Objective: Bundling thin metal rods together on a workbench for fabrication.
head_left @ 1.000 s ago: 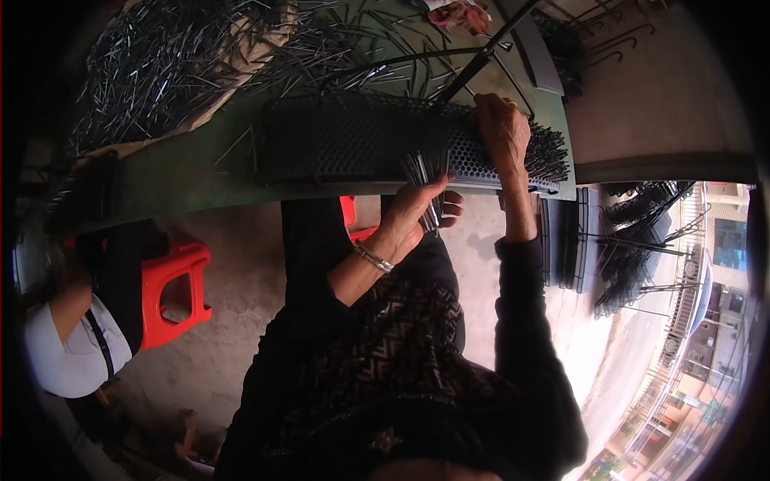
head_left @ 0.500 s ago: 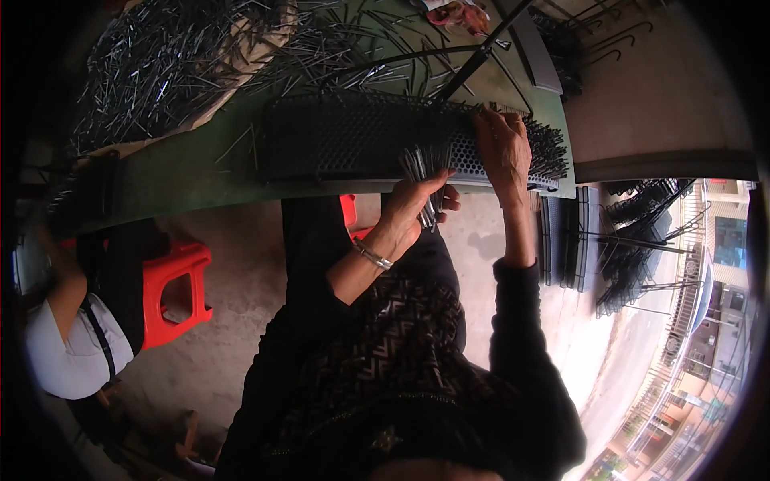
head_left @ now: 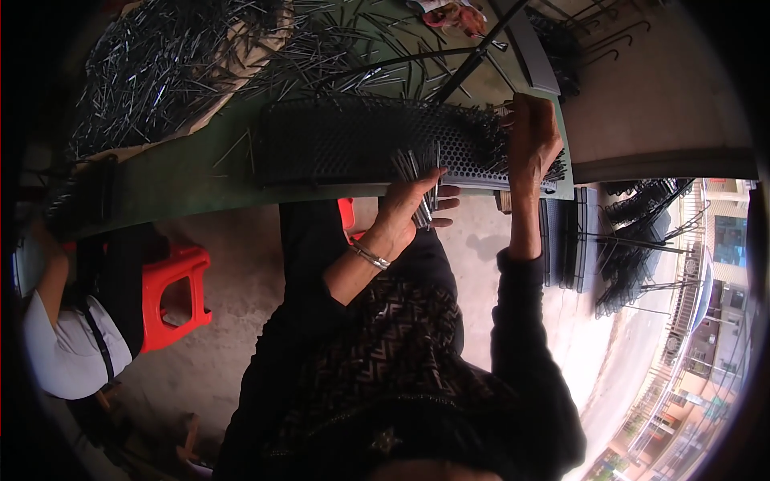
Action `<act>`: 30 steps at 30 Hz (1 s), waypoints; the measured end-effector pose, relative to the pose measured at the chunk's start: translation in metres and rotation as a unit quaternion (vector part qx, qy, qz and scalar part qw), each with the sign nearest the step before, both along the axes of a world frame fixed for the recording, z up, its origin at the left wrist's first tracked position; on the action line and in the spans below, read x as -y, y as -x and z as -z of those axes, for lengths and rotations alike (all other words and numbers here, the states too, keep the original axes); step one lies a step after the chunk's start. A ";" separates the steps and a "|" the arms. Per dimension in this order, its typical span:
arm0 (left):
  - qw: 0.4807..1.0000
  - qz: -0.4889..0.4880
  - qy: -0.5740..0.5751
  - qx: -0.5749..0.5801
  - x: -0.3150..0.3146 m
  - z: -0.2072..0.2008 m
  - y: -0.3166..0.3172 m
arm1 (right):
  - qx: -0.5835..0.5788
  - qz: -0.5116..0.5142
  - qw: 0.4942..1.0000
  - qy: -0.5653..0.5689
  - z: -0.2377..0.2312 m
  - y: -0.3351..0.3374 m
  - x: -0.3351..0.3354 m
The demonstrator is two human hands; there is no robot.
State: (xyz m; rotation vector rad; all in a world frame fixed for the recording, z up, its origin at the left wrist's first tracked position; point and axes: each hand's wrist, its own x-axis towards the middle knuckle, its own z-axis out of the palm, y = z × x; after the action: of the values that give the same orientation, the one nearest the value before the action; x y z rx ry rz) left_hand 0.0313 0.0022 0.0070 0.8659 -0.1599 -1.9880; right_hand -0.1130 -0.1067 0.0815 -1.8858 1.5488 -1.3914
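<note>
A bundle of thin dark rods [head_left: 417,172] stands up from my left hand [head_left: 401,210], its thumb pressed across them in front of the perforated tray. Two fingers of this hand stick out to the right. My right hand [head_left: 533,138] is closed with bent fingers over the right end of the long black perforated tray [head_left: 321,160]. Whatever its fingertips hold, if anything, is hidden. Many rods [head_left: 491,138] stand upright in the tray's holes around that hand. Bare holes show between the two hands.
A large heap of loose rods [head_left: 152,72] lies on brown paper [head_left: 253,60] at the far left of the green table [head_left: 184,180]. A dark bar [head_left: 473,68] slants behind the tray. At left, a person in white [head_left: 84,345] is beside a red stool [head_left: 180,297]. Black racks [head_left: 642,248] stand at right.
My right hand has moved right and turned over the tray's right end, uncovering standing rods. My left hand stays nearly in place with its bundle, its free fingers stretched slightly more.
</note>
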 end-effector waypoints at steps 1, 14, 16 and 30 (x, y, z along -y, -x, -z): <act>1.000 -0.002 -0.001 0.001 0.000 0.000 0.000 | 0.004 0.008 0.998 0.064 0.001 -0.003 0.006; 0.999 -0.005 0.012 -0.030 -0.001 0.001 0.003 | -0.226 0.049 0.971 0.062 0.053 0.000 0.027; 0.999 -0.016 0.032 -0.016 0.000 0.000 0.005 | -0.260 0.044 0.960 0.097 0.052 0.001 0.021; 0.994 0.021 0.074 0.073 -0.006 -0.014 0.004 | 0.055 -0.257 0.905 -0.335 0.021 0.020 -0.033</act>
State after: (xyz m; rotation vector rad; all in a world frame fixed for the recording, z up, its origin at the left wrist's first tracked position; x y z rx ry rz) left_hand 0.0273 0.0080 0.0212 0.9187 -0.4073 -1.9242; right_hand -0.1333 -0.0735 0.0601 -1.5691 1.1389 -0.6079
